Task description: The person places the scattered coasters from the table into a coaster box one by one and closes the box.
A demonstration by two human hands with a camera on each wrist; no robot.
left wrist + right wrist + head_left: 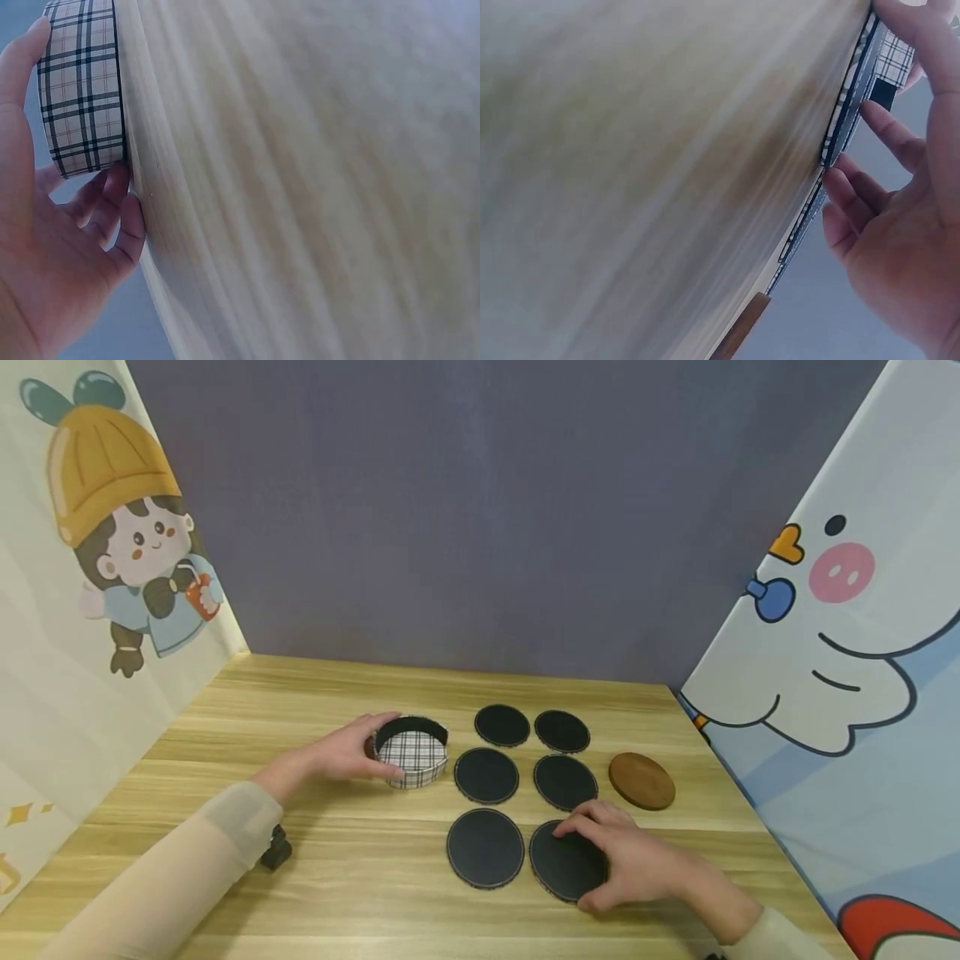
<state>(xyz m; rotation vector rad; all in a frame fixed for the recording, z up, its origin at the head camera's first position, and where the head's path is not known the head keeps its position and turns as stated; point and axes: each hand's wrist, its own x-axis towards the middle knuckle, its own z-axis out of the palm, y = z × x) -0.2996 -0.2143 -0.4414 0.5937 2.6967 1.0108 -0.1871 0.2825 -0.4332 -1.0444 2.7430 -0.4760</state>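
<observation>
A round, open-topped coaster holder has a plaid outside and a dark inner wall. My left hand grips it from the left, thumb along its near side and fingers round the far side; in the left wrist view its plaid wall stands on the table. At the front right of several round black coasters lies one coaster that my right hand spans, thumb at its near edge and a fingertip on its top. The right wrist view shows that coaster's thin patterned edge between thumb and fingers, low against the table.
Other black coasters lie flat in two columns between the hands. A brown round wooden disc is to their right. The wooden table meets a grey panel at the back and printed cartoon panels at both sides.
</observation>
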